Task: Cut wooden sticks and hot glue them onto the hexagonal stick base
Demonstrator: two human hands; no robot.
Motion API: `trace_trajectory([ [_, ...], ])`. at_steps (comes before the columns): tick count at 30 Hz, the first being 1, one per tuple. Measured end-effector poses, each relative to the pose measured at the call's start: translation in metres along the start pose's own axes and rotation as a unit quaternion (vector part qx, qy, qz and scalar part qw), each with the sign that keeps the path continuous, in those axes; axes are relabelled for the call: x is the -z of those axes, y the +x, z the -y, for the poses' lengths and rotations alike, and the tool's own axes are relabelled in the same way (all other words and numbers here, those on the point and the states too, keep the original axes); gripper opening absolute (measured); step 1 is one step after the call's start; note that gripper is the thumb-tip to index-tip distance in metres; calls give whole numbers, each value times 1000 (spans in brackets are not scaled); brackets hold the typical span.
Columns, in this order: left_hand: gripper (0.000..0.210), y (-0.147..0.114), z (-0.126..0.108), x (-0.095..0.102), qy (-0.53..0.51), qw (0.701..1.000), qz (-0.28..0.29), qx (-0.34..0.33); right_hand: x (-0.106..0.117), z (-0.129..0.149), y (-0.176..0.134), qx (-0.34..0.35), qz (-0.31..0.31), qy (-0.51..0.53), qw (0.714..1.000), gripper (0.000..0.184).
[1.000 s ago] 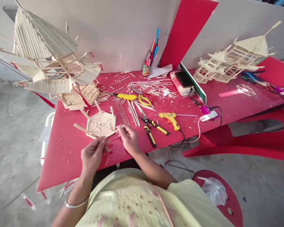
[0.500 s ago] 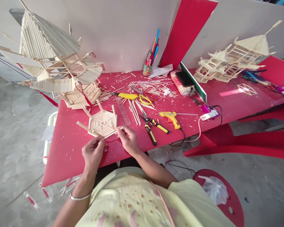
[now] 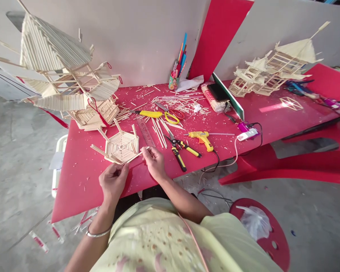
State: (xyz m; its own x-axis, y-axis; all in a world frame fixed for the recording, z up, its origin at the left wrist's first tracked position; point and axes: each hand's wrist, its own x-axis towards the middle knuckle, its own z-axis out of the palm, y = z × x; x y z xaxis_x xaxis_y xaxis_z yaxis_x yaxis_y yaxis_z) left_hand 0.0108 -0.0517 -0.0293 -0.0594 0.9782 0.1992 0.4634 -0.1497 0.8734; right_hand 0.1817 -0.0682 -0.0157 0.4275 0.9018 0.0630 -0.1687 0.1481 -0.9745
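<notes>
Between my two hands runs a thin wooden stick [image 3: 135,156], just in front of a hexagonal stick platform [image 3: 121,148] with short posts standing up from it. My left hand [image 3: 113,180] pinches the stick's near end, close to the platform's front edge. The far end is pinched by the fingers of my right hand [image 3: 153,162]. Whether the stick touches the platform I cannot tell. A clear ruler [image 3: 145,131] lies just behind my right hand, and yellow-black pliers [image 3: 181,149] lie to its right.
A large stick pagoda [image 3: 70,75] rises at the back left. A yellow glue gun [image 3: 201,139], a utility knife [image 3: 149,113], scissors [image 3: 171,116] and loose sticks [image 3: 158,132] lie on the red table [image 3: 82,189]. A pen cup [image 3: 173,82] and a power strip [image 3: 247,134] stand farther off.
The view has shifted slightly, so the table's things appear a little to the left. Both hands keep their pinch on the stick at the platform's front, with hardly any movement.
</notes>
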Motion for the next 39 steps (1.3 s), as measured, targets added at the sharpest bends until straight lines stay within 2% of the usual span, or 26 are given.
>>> trace_trajectory([
  [2,21,-1,0,0,-28,999,22,-23,0,-1,0,2,-3,-6,1000,40],
  [4,31,-1,2,0,-39,997,52,-37,1,-1,-1,5,6,-10,1000,39],
  [8,35,-1,5,-3,5,996,77,-52,2,0,-3,18,42,-17,999,35],
  [13,33,1,5,-4,36,997,46,-50,3,1,-4,14,64,-7,998,37],
  [16,31,-1,5,-2,56,997,22,-47,3,-1,-3,7,59,2,998,38],
  [20,32,-4,4,-2,82,994,8,-73,3,-5,-2,11,48,25,998,37],
  [27,32,-2,11,-3,46,995,-31,-84,0,-8,-1,23,52,-12,998,40],
  [33,32,0,17,-4,8,996,-8,-84,-1,-12,-1,19,55,-23,998,42],
  [39,32,-1,11,-5,-8,997,-10,-73,0,-11,-2,24,49,-35,998,43],
])
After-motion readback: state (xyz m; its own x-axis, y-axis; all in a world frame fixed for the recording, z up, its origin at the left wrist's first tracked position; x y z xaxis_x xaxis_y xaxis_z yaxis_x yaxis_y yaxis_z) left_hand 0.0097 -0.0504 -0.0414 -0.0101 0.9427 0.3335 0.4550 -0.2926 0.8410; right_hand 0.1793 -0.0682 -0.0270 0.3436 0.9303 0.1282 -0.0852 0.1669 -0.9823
